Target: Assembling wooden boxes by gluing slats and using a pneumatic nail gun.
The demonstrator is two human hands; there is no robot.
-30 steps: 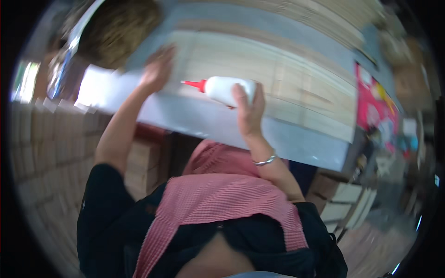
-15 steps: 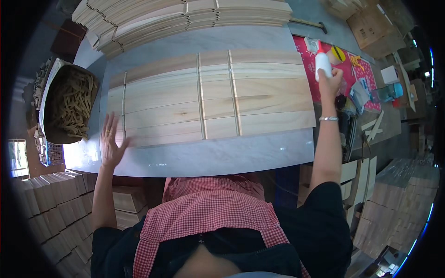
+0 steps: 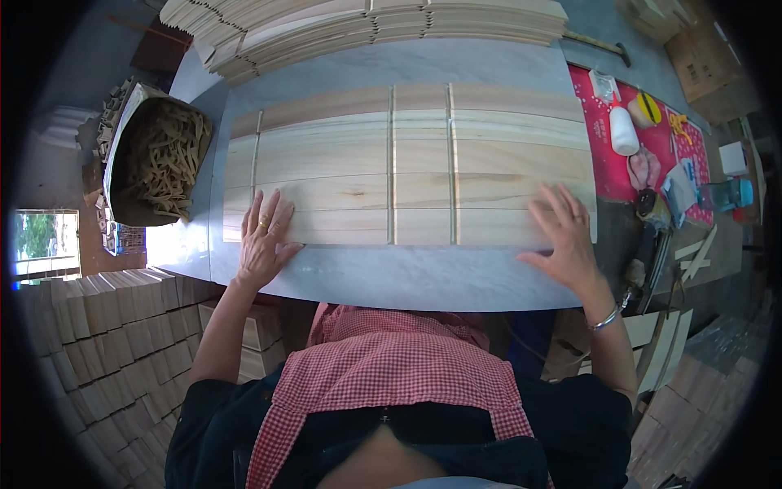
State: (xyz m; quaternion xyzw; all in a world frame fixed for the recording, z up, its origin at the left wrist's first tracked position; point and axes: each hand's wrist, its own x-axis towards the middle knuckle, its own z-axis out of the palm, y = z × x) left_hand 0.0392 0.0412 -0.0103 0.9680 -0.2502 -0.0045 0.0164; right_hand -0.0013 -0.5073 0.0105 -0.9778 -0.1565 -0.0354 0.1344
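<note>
Several pale wooden boards [image 3: 326, 191] lie side by side on the table, their cross grooves lined up into three long channels. Over the near left corner of the boards lies my left hand [image 3: 265, 240], fingers spread. My right hand [image 3: 564, 236] is at the near right end, its fingers apart over the nearest board and its thumb by the front edge. Neither hand holds anything. A white glue bottle [image 3: 623, 130] with a red tip lies on a red patterned mat [image 3: 599, 163] to the right.
Grooved boards [image 3: 326, 41] are stacked along the table's far side. At left stands an open box [image 3: 122, 175] of thin wood strips. A hammer [image 3: 599, 45], a yellow tape roll [image 3: 649, 108] and a blue-capped jar [image 3: 725, 194] are at right. Wood stacks [image 3: 106, 342] flank me.
My right hand has let go of the glue bottle on the mat and come back to the boards' near right end. My left hand has come onto the near left corner.
</note>
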